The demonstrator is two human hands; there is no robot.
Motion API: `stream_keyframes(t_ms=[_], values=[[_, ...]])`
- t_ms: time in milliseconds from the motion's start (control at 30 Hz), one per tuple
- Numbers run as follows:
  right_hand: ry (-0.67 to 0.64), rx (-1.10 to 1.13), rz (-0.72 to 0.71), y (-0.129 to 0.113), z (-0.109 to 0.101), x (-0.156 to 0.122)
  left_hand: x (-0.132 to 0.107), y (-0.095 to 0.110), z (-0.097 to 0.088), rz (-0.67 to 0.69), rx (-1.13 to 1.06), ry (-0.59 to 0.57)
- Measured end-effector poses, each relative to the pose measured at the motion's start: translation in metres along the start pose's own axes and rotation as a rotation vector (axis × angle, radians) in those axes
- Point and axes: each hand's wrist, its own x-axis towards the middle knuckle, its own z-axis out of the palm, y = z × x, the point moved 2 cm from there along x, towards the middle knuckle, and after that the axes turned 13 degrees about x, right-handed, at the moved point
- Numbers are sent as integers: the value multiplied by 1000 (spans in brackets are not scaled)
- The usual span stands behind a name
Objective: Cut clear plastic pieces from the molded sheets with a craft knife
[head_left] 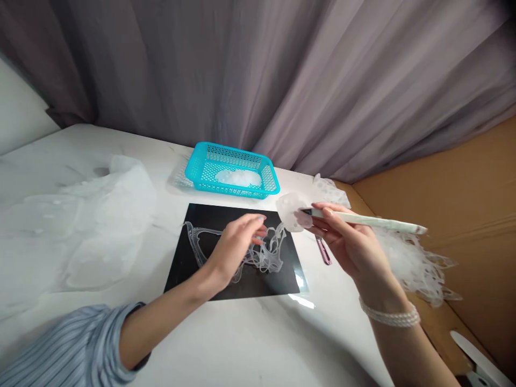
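Counter point(258, 344) carries milky sheeting point(108, 215) at nine o'clock, seemingly unworked, and a black mat point(205, 212). At the mat's twelve o'clock, a blue basket point(195, 166) holds a small batch of white pieces point(239, 178), apparently finished. The left hand point(237, 239), fingers loosely bent, is over stringy scraps point(272, 255); whether it grips any cannot be told. The right hand point(349, 234), at three o'clock, pinches a pale-handled tool point(379, 221) and a rounded translucent piece point(289, 212), which sits at its ten o'clock and the left hand's two o'clock.

No readable text, labels, brands or numbers.
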Motion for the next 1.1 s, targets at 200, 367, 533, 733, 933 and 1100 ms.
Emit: stream_keyframes(t_ms=[200, 367, 533, 733, 933, 1100], values=[[-309, -170, 85, 13, 30, -11, 0, -7, -5, -229, -449, -369], [-56, -559, -49, 19, 16, 5, 6, -25, -10, -205, -324, -341], [-256, -358, 222, 38, 17, 7, 13, -35, -18, -218, -224, -261], [-213, -260, 228, 42, 24, 4, 11, -30, -17, -195, -145, -253], [-208, -355, 150, 39, 24, -2, 0, -20, -7, -166, -75, -212], [-244, -586, -20, 37, 31, -12, -7, -14, -1, -140, -44, -202]])
